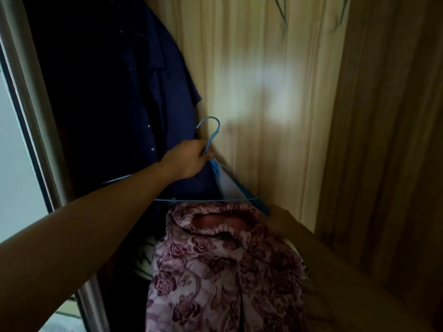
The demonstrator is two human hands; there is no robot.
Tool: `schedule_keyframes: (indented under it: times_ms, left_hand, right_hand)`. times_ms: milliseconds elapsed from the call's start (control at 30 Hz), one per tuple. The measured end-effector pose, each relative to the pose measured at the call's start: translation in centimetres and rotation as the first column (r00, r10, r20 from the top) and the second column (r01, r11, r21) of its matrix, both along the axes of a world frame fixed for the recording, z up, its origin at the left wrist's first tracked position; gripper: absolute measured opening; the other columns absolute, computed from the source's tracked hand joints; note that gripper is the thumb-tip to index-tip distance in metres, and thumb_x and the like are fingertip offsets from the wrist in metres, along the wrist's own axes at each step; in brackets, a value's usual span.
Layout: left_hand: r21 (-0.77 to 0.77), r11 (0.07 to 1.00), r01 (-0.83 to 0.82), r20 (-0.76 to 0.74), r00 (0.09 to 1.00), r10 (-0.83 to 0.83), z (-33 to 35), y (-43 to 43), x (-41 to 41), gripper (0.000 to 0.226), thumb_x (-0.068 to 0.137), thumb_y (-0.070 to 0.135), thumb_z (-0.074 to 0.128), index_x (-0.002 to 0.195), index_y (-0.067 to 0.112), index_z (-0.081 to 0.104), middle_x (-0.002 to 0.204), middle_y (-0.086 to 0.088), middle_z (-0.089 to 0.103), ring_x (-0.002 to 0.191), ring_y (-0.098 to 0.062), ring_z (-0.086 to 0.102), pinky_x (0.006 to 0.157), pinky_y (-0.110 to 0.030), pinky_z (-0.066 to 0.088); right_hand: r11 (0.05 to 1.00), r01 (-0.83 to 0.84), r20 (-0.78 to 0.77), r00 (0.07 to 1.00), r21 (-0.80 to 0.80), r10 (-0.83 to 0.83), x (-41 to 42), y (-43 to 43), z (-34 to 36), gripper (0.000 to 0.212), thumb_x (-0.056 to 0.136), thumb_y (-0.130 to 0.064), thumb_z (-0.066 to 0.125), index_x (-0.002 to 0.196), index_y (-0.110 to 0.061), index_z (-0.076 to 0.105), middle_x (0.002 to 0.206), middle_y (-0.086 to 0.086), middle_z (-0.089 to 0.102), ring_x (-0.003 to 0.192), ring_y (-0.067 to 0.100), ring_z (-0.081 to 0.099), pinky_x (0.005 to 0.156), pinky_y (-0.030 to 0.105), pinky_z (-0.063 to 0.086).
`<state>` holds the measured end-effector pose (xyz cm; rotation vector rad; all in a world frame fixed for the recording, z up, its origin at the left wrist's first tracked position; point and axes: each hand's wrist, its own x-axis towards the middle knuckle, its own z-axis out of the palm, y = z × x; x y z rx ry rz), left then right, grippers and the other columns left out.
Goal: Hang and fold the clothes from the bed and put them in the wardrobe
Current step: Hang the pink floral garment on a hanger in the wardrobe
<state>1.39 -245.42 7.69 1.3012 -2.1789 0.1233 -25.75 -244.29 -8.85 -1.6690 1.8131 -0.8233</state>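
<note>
— Nearest, the left arm reaches in; the left hand point(189, 161) has its fingers curled round the neck of the blue hanger point(215, 168), hook up.
— And the floral garment point(215, 271)?
— Directly below the hanger's level bar, collar upward. The right hand point(280, 220) is at the collar's right edge; its grip can't be made out.

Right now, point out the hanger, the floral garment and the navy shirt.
hanger point(211, 138): head view, on the hook's stem.
floral garment point(215, 259): head view, on the front below the collar.
navy shirt point(143, 92): head view, on the front panel at mid-chest.
</note>
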Motion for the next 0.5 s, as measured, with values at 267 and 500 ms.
schedule_keyframes:
  times_ms: [267, 500]
  left_hand:
    - [0.075, 0.996, -0.039, 0.231, 0.973, 0.020, -5.0, -2.4, 0.2, 0.020, 0.100, 0.037, 0.052, 0.086, 0.025, 0.045, 0.093, -0.011, 0.064, 0.089, -0.034, 0.061, 0.076, -0.047, 0.050]
    - [0.085, 0.971, 0.224, -0.088, 0.972, -0.217, -8.1, -6.0, -2.0, 0.015, 0.101, 0.037, 0.048, 0.096, 0.024, 0.052, 0.080, -0.006, 0.065, 0.073, -0.025, 0.062, 0.067, -0.048, 0.053]
  right_hand:
    - [0.988, 0.146, -0.112, 0.982, -0.050, -0.150, 2.3, -6.2, -4.3, 0.043, 0.100, -0.039, 0.045, 0.126, -0.009, 0.060, 0.122, 0.013, 0.063, 0.108, 0.032, 0.061, 0.091, 0.036, 0.049]
    - [0.818, 0.040, -0.057, 0.994, -0.574, -0.088, 2.6, -5.1, 3.2, 0.028, 0.103, -0.030, 0.050, 0.114, -0.014, 0.070, 0.106, 0.007, 0.070, 0.095, 0.022, 0.063, 0.072, 0.023, 0.039]
